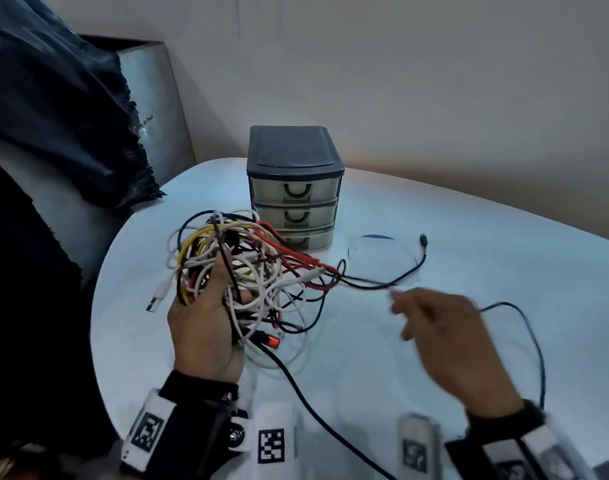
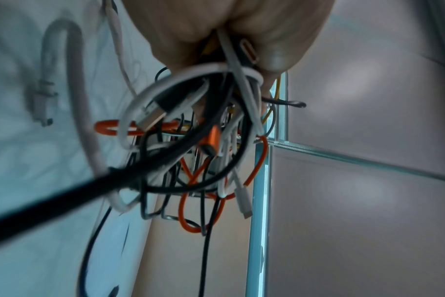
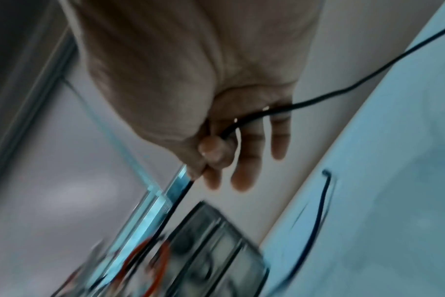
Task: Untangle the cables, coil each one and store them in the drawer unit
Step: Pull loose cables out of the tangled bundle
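A tangle of white, black, red and yellow cables (image 1: 247,261) is lifted above the white table, gripped by my left hand (image 1: 220,292); in the left wrist view the cable tangle (image 2: 191,144) hangs from my curled left hand (image 2: 231,50). My right hand (image 1: 405,318), blurred, pinches a thin black cable (image 1: 528,327) to the right of the tangle. The right wrist view shows that black cable (image 3: 318,98) held between thumb and forefinger of my right hand (image 3: 211,160). The dark three-drawer unit (image 1: 294,188) stands behind the tangle, drawers closed.
A black cable end with a plug (image 1: 423,241) lies on the round white table (image 1: 469,244) near a white sheet (image 1: 382,263). A thicker black cable (image 1: 306,407) trails toward me. Dark cloth (image 1: 54,109) hangs at the left beyond the table's edge.
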`<state>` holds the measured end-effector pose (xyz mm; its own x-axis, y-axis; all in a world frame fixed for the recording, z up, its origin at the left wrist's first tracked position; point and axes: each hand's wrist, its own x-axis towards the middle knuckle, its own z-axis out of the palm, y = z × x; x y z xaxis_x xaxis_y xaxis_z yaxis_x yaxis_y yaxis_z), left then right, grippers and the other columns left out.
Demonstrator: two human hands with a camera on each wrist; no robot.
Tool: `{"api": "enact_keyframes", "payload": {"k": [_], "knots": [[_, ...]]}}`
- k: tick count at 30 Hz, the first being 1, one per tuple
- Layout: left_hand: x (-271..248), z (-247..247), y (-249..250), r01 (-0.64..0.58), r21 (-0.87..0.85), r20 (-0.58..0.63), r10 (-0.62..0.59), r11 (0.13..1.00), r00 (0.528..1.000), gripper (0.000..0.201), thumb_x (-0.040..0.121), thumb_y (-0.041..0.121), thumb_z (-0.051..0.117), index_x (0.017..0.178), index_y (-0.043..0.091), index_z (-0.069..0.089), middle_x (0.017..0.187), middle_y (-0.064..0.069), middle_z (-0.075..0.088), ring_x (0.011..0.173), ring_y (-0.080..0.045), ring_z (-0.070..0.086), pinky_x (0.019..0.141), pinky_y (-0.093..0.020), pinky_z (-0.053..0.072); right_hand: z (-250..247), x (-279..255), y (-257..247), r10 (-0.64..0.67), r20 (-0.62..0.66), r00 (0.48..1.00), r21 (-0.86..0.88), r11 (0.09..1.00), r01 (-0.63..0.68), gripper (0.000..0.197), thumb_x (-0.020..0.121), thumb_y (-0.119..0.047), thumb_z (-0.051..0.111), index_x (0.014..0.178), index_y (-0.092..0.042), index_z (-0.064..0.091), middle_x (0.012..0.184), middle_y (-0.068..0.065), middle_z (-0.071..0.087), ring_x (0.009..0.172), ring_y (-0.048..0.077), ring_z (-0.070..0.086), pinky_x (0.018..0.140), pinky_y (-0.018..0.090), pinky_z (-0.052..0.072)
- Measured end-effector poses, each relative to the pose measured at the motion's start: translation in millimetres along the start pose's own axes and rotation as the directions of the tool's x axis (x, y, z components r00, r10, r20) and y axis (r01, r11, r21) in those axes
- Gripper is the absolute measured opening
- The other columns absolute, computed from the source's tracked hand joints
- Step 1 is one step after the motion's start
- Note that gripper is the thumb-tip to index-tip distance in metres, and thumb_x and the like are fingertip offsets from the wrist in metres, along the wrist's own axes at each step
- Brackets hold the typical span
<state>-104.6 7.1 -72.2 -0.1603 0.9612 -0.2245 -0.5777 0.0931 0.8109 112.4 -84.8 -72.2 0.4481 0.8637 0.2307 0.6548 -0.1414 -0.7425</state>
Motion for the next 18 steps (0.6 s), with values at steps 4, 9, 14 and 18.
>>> {"api": "enact_keyframes", "payload": {"k": [4, 9, 14, 18], "knots": [[11, -9, 7, 0.0, -0.049, -0.016, 0.0, 0.999, 1.0, 0.062, 0.074, 0.04, 0.079, 0.122, 0.002, 0.067, 0.121, -0.026, 0.065, 0.101, -0.043, 0.065, 0.081, -0.055, 0.057, -58, 20, 58, 0.326, -0.405, 0.854, 0.034, 0.939, -0.343, 0.041, 0.086, -0.051, 0.053, 0.087, -0.015, 0.074, 0.066, -0.004, 0.071, 0.068, 0.017, 0.067, 0.067, 0.025, 0.054], [5, -3, -7, 0.038, -0.014, 0.07, -0.037, 0.999, 0.997, 0.043, 0.083, 0.033, 0.072, 0.113, 0.002, 0.069, 0.09, -0.016, 0.074, 0.07, -0.029, 0.07, 0.06, -0.04, 0.059, -30, 9, 34, -0.001, -0.333, 0.943, -0.488, 0.856, -0.171, 0.056, 0.091, -0.034, 0.051, 0.145, -0.019, 0.046, 0.149, 0.008, 0.047, 0.144, 0.024, 0.034, 0.117, 0.056, -0.002], [-7, 4, -17, 0.038, -0.012, 0.13, -0.036, 0.999, 0.991, 0.025, 0.089, 0.024, 0.065, 0.109, 0.009, 0.064, 0.052, 0.001, 0.061, 0.039, -0.01, 0.056, 0.04, -0.02, 0.046, 12, -11, -28, 0.053, 0.211, 0.976, -0.205, 0.979, -0.008, 0.042, 0.09, -0.06, 0.049, 0.121, -0.035, 0.062, 0.1, -0.023, 0.069, 0.099, -0.001, 0.063, 0.119, 0.029, 0.019], [3, -4, -9, 0.046, 0.006, 0.107, -0.046, 0.999, 0.993, 0.044, 0.077, 0.034, 0.074, 0.109, 0.003, 0.07, 0.082, -0.016, 0.071, 0.063, -0.026, 0.066, 0.053, -0.033, 0.056, -11, -3, -19, -0.001, 0.086, 0.996, -0.04, 0.999, 0.004, 0.033, 0.093, -0.036, 0.062, 0.065, -0.019, 0.068, 0.048, -0.009, 0.059, 0.043, 0.003, 0.052, 0.049, 0.019, 0.039]]}}
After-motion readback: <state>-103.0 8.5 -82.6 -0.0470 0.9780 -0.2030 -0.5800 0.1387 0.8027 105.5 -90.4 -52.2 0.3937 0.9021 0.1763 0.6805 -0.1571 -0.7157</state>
